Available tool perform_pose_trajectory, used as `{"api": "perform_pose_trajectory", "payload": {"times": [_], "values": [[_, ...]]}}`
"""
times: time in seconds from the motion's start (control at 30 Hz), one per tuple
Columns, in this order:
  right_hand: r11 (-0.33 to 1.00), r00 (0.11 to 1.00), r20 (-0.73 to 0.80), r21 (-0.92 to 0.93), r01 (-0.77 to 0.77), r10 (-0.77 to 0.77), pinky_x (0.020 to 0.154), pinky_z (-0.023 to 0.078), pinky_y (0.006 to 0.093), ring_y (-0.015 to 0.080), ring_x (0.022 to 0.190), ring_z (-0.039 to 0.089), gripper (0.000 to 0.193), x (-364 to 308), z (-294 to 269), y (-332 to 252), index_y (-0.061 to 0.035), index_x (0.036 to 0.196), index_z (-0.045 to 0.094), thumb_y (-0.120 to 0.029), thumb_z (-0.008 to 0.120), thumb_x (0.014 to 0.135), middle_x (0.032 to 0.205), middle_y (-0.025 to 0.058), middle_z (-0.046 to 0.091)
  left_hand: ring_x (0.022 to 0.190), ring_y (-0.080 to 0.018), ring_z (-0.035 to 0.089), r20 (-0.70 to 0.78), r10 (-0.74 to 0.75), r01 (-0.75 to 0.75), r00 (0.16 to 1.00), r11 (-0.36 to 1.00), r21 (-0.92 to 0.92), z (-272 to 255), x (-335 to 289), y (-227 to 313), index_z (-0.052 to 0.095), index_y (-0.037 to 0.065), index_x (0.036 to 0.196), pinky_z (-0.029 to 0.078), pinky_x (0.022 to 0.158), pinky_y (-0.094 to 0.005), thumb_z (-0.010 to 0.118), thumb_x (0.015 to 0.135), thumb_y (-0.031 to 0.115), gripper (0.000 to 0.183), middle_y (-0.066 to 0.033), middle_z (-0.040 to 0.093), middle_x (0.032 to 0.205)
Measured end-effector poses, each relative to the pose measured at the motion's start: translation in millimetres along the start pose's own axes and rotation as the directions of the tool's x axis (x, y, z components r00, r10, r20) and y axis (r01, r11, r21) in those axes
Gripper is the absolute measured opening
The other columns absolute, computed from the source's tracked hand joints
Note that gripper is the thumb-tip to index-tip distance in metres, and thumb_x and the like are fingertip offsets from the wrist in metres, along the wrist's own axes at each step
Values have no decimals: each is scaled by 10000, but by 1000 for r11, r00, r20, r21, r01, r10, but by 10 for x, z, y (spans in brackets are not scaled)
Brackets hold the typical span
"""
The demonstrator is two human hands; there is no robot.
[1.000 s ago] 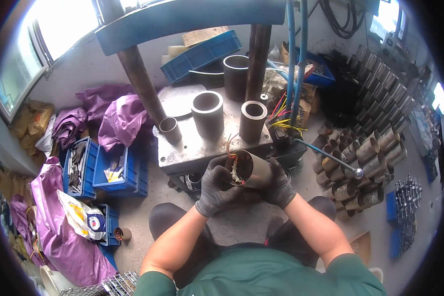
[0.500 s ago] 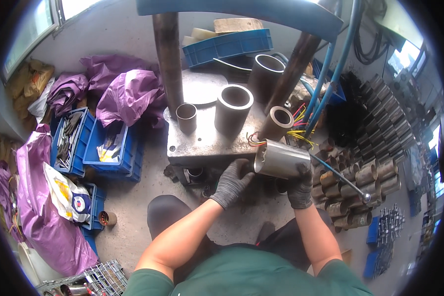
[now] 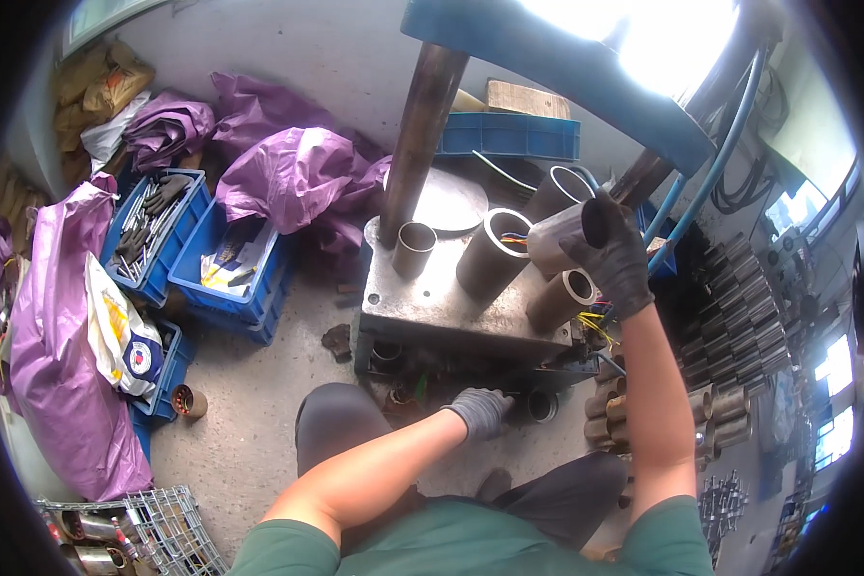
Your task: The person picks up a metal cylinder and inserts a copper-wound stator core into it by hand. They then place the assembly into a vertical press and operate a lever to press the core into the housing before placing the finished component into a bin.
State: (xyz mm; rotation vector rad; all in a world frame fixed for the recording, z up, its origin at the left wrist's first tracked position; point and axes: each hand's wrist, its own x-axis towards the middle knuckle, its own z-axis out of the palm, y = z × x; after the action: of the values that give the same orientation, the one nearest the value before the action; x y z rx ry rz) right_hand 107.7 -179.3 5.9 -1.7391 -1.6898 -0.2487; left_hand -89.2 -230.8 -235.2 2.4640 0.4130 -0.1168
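My right hand (image 3: 616,250), in a dark grey glove, grips a smooth metal cylinder (image 3: 555,240) tilted above the bench plate. Coloured wires (image 3: 516,238) show at its left end, over the mouth of a thick-walled steel tube (image 3: 490,267); whether the two touch I cannot tell. My left hand (image 3: 482,413), gloved too, is low in front of the plate's front edge with its fingers curled closed; what they hold, if anything, is hidden. Beside the cylinder stand a smaller thick tube (image 3: 559,302) and a wider tube (image 3: 555,195). A thin-walled ring (image 3: 414,252) stands further left.
A blue press beam (image 3: 557,72) on a steel post (image 3: 424,144) spans the steel plate (image 3: 422,312). Blue crates (image 3: 226,298) and purple sacks (image 3: 288,178) lie left. Stacked metal tubes (image 3: 749,317) stand right, near blue hoses (image 3: 715,192). A wire basket (image 3: 178,533) is lower left.
My right hand has raised the metal cylinder up and away over the plate, tilting it. My left hand has left the cylinder's side and dropped lower, its fingers now curled. The view has shifted.
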Motion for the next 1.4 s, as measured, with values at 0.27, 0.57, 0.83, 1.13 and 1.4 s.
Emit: {"api": "perform_pose_trajectory", "payload": {"times": [0.27,0.57,0.83,1.13,1.4], "values": [[998,949,311,6,-58,53,1105,535,381,321,1257,682,811,821,253,-64,-53,1438,648,-302,971,737,1374,197,697,1171,-392,694,13,26,-25,1000,1000,-13,-19,0,8,683,49,1316,556,1012,-493,679,952,554,623,-222,716,1238],[988,929,340,-92,-122,147,1137,513,399,331,1274,682,828,1020,433,-180,-58,1469,628,-380,942,773,1368,176,721,1210,-387,680,65,24,-24,998,1000,2,-8,-28,2,668,66,1355,544,1037,-491,693,953,488,583,-215,703,1284],[980,905,388,-160,-120,175,1110,519,407,347,1262,687,789,1041,401,-400,-64,1447,643,-440,902,803,1353,201,722,1211,-384,680,87,22,-23,996,1000,3,-3,-13,23,657,69,1372,546,1034,-498,714,926,430,577,-210,702,1287],[995,922,378,-88,-53,83,1106,519,423,365,1269,679,759,1003,455,-203,-73,1431,645,-482,869,832,1379,217,701,1229,-387,670,113,12,-14,993,1000,8,18,0,10,650,59,1374,542,1040,-499,715,917,402,575,-222,695,1296],[993,981,193,-112,31,-9,1099,518,446,417,1302,638,771,719,211,-149,-88,1458,594,-524,834,869,1378,274,659,1256,-391,651,105,16,-17,994,1000,2,-57,-20,16,637,35,1380,523,1069,-486,717,928,455,622,-222,682,1331]]}}
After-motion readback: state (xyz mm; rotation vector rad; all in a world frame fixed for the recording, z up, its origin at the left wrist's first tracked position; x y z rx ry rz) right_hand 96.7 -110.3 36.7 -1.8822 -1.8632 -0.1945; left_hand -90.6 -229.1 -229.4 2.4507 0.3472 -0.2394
